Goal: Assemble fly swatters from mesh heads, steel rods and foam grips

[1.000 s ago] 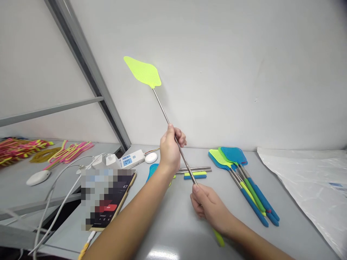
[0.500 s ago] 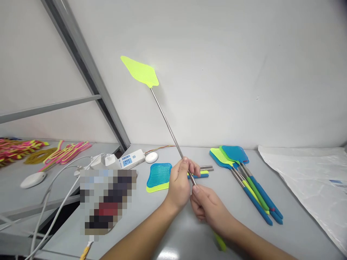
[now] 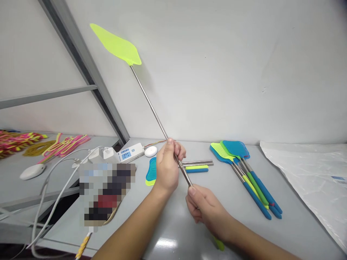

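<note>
Above the table (image 3: 177, 220), left fingers (image 3: 180, 151) and right fingers (image 3: 193, 210) clasp a yellow swatter (image 3: 118, 46), handle (image 3: 219, 244) mostly hidden.

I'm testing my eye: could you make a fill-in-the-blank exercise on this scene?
Of the left hand and right hand, the ____ one is nearer the head of the held swatter.
The plastic sheet lies to the ____ of the swatter pile.
The round disc beside the power strip is ____.
Missing words: left; right; white.
</note>
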`<state>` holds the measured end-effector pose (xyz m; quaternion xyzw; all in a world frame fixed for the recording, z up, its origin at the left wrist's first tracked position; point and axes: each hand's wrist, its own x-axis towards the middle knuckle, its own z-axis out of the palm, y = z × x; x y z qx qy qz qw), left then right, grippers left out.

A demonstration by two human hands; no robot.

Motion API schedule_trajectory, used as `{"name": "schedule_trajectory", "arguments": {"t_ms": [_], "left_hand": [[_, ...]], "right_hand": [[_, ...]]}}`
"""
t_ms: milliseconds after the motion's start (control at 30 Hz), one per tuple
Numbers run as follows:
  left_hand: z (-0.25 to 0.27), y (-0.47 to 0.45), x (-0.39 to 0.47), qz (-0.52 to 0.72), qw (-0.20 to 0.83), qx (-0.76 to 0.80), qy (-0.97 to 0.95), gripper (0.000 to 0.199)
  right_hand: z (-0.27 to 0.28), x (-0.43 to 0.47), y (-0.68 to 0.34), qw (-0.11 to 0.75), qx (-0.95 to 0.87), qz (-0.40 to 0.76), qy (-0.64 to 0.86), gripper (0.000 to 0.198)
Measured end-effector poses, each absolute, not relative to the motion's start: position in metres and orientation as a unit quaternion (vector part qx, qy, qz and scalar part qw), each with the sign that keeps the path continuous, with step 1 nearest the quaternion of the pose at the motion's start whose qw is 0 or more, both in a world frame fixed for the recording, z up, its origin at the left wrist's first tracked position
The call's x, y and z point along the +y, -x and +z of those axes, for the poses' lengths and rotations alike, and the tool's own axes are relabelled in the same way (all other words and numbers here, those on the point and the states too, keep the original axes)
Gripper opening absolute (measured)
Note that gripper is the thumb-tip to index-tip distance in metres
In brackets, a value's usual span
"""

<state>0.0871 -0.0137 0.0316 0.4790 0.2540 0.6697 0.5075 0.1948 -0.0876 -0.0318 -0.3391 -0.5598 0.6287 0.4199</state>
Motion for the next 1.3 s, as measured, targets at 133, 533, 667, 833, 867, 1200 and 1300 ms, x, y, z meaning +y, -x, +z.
{"name": "schedule_trajectory", "arguments": {"t_ms": [133,533,667,833,867,1200,1300], "left_hand": [[0.034,-0.086,-0.014,0.685,0.499,0.243,-0.471,0.041],[0.009,-0.105,-0.041,0.581,0.591,0.26,-0.495,0.04],[0.021,-0.102,-0.037,0.582,0.586,0.263,-0.499,0.038],[0.04,-0.099,-0.029,0.599,0.574,0.26,-0.494,0.039],[0.043,-0.099,-0.028,0.601,0.574,0.256,-0.494,0.04],[0.063,-0.092,-0.018,0.67,0.546,0.215,-0.454,0.038],[0.069,-0.09,-0.015,0.665,0.541,0.22,-0.466,0.039]], "right_hand": [[-0.031,-0.087,-0.2,0.404,-0.585,0.61,0.35,0.048],[-0.011,-0.078,-0.212,0.421,-0.548,0.629,0.355,0.041],[-0.008,-0.075,-0.209,0.411,-0.532,0.665,0.324,0.044],[0.0,-0.074,-0.203,0.426,-0.526,0.667,0.309,0.047],[0.002,-0.075,-0.203,0.427,-0.528,0.666,0.31,0.047],[-0.004,-0.097,-0.211,0.396,-0.543,0.648,0.359,0.045],[-0.007,-0.106,-0.216,0.395,-0.547,0.635,0.376,0.046]]}}
